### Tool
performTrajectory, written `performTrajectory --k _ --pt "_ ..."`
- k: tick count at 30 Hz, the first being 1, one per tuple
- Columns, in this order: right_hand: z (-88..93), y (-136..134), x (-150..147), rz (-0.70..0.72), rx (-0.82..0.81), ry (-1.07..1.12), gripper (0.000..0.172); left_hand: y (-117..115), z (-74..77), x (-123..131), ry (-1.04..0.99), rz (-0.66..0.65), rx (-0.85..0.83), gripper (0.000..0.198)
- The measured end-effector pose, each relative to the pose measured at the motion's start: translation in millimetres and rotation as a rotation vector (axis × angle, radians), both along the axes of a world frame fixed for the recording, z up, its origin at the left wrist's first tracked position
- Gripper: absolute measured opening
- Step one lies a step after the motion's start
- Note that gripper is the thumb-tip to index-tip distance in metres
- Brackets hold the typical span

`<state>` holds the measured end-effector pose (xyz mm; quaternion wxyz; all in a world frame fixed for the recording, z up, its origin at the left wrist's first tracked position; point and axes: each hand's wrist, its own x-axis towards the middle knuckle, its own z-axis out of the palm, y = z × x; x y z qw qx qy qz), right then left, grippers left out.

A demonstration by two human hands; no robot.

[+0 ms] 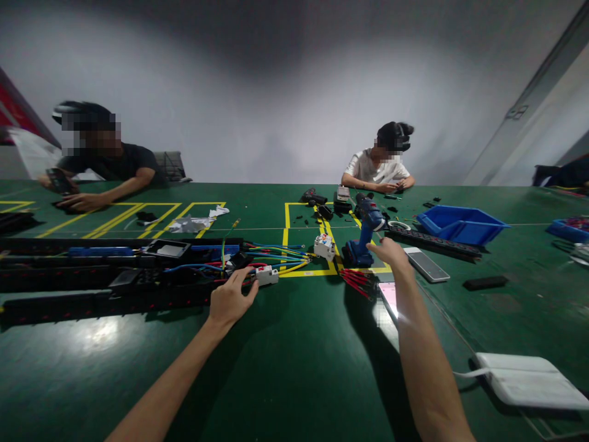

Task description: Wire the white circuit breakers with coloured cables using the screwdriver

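1. The green surface [294, 380] spans the whole view, marked out with yellow tape [285, 236].
2. Across it sit two other people: one in a dark shirt [131, 162] at far left, holding a dark device [59, 181], and one in a white shirt [368, 169] right of centre.
3. Long black housings [115, 301] lie side by side at left, coloured cables [276, 250] trailing from their right ends.
4. At right, a blue bin [473, 232] stands behind a long black bar [435, 244].
5. The blue drill [367, 233] stands upright on its base, right of centre. The right hand [390, 248] is at its handle, thumb extended toward it; whether those fingers close around the handle, I cannot tell.
6. A white flat box [529, 377] lies near the lower right corner.
7. A grey phone [427, 265] lies right of the right forearm, which partly covers a lit screen [388, 296].
8. A white block [324, 247] rests left of the drill. Nearer, the left hand [232, 298] has bent fingers at the left end of a white breaker [267, 276], beside the cable ends; a firm pinch cannot be confirmed.
9. Red leads [355, 282] lie bunched just before the drill.
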<state>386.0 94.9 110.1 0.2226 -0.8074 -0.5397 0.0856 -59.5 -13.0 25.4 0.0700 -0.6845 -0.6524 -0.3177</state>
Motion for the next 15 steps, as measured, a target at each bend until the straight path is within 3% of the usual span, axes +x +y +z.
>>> performTrajectory --k 3,7,11,15 --pt "18.8 -9 13 0.06 -0.072 0.01 0.024 -6 3.2 6 -0.091 0.048 0.098 0.03" --pt "32.7 -15 9 0.214 -0.113 0.042 0.013 -11 3.1 14 -0.059 -0.125 0.237 0.022" --pt "29.0 -12 -14 0.401 -0.169 0.098 0.015 -4 2.4 32 0.063 -0.266 0.217 0.027" --pt "13.4 -7 -34 0.475 -0.211 0.129 0.014 12 4.5 52 0.085 -0.276 0.139 0.035"
